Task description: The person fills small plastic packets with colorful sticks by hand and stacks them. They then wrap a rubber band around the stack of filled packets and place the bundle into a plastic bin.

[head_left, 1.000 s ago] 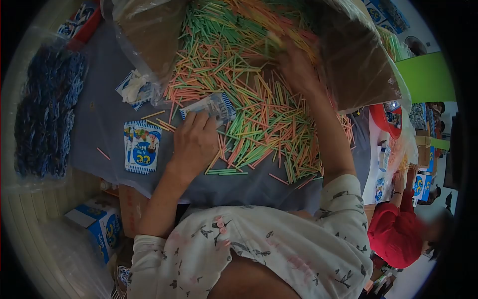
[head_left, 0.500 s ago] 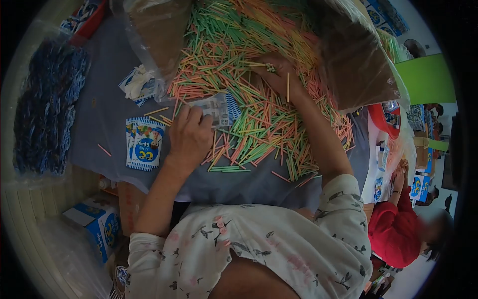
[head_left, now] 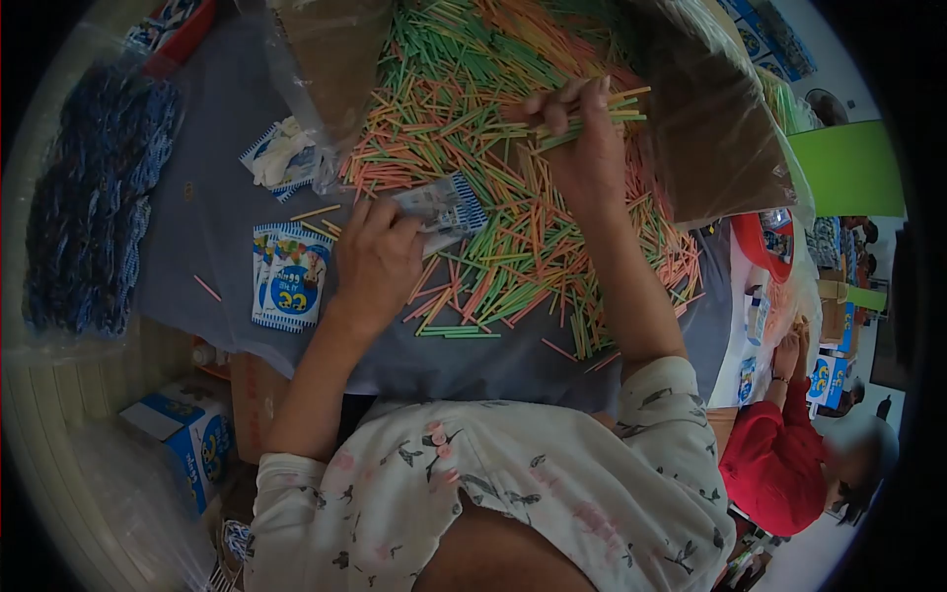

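My left hand [head_left: 378, 259] is closed on the edge of a small clear packet [head_left: 442, 209] with a blue-striped end, which lies against the pile. My right hand [head_left: 590, 163] is raised over the heap of thin pink, green, yellow and orange sticks [head_left: 473, 128]. Its fingers are wrapped round a small bundle of sticks [head_left: 629, 104], whose ends poke out past the thumb to the right. Left of my left hand, several blue and white printed packets [head_left: 291, 281] lie stacked on the grey cloth.
A white crumpled thing rests on another packet [head_left: 283, 163]. Brown cardboard flaps under clear plastic [head_left: 710, 128] flank the heap. At far left is a bag of dark blue strips [head_left: 94, 207]. A red basin [head_left: 764, 247] and a co-worker in red [head_left: 779, 464] are at right.
My right hand has lifted and turned palm-up out of the heap, its bundle of sticks now pointing right. My left hand still grips the packet, which has tilted slightly.
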A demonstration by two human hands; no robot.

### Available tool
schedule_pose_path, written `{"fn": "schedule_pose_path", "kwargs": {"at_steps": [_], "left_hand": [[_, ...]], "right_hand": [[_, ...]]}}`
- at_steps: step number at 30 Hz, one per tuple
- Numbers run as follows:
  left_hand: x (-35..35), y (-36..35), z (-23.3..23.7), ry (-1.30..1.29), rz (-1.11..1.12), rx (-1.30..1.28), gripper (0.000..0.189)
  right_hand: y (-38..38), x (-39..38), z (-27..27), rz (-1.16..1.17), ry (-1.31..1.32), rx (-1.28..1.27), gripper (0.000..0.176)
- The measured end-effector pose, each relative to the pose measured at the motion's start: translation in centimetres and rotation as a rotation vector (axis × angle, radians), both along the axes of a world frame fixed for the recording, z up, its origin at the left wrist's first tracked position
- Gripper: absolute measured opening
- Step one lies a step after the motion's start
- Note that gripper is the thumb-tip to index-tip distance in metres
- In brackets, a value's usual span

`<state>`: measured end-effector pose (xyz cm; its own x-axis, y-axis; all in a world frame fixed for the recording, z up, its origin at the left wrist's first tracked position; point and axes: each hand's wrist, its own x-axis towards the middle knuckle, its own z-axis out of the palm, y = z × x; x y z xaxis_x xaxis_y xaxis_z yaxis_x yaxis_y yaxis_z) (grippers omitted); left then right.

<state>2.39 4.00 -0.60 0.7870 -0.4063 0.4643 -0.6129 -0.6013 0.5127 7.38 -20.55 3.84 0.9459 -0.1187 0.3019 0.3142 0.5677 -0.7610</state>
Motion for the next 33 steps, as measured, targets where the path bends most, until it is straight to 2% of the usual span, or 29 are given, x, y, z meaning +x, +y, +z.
{"fn": "schedule_pose_path", "kwargs": {"at_steps": [2, 6, 8, 9, 11, 15, 17, 19, 22, 24, 25, 27, 29, 30, 31, 33], "left_hand": [[-0.7, -0.2, 0.2, 0.031, 0.0, 0.078, 0.011], [-0.3, 0.9, 0.6, 0.016, -0.024, 0.021, 0.012], [0.2, 1.3, 0.2, 0.201, -0.051, -0.206, 0.011], [0.3, 1.3, 0.3, 0.198, -0.053, -0.205, 0.011], [0.4, 0.9, 0.8, 0.367, -0.064, -0.438, 0.012], [0.9, -0.9, 2.0, 0.442, -0.054, -0.486, 0.015], [1.1, -2.2, 1.8, 0.413, -0.134, -0.659, 0.014], [1.3, -3.0, 2.2, 0.424, -0.153, -0.661, 0.014], [1.8, -4.2, 1.5, 0.449, -0.21, -0.694, 0.014], [2.0, -4.8, 1.4, 0.463, -0.248, -0.726, 0.014], [2.1, -5.0, 1.5, 0.526, -0.246, -0.715, 0.015], [2.3, -5.7, 1.6, 0.589, -0.246, -0.703, 0.015], [2.4, -6.3, 1.2, 0.657, -0.298, -0.906, 0.022], [2.3, -6.4, 1.2, 0.659, -0.3, -0.905, 0.022], [2.1, -6.4, 1.3, 0.673, -0.363, -0.905, 0.027], [1.6, -6.4, 1.4, 0.691, -0.441, -0.901, 0.031]], "right_hand": [[1.3, -0.5, -0.1, 0.021, -0.035, -0.056, 0.036], [2.0, -1.3, -1.5, 0.053, 0.008, -0.178, 0.037], [2.6, -1.5, -1.7, 0.025, 0.05, -0.195, 0.038], [2.7, -1.9, -1.6, -0.02, 0.098, -0.219, 0.039], [3.1, -2.5, -0.7, -0.018, 0.048, -0.246, 0.04], [3.9, -3.4, 1.0, 0.016, -0.093, -0.262, 0.042], [4.1, -3.5, 1.3, 0.021, -0.122, -0.298, 0.042], [3.8, -3.6, 1.3, 0.016, -0.149, -0.337, 0.042], [2.9, -3.3, 1.0, 0.062, -0.125, -0.485, 0.042], [2.1, -3.0, 1.4, 0.034, -0.233, -0.783, 0.044], [2.3, -3.1, 1.5, 0.033, -0.234, -0.782, 0.044], [3.2, -3.5, 2.2, -0.102, -0.126, -0.485, 0.045], [3.4, -3.3, 2.6, -0.134, -0.127, -0.422, 0.044], [3.4, -3.3, 2.7, -0.166, -0.128, -0.359, 0.044], [3.2, -3.5, 2.2, -0.171, -0.128, -0.359, 0.044], [2.9, -4.2, 1.3, 0.109, -0.004, -0.624, 0.043]]}}
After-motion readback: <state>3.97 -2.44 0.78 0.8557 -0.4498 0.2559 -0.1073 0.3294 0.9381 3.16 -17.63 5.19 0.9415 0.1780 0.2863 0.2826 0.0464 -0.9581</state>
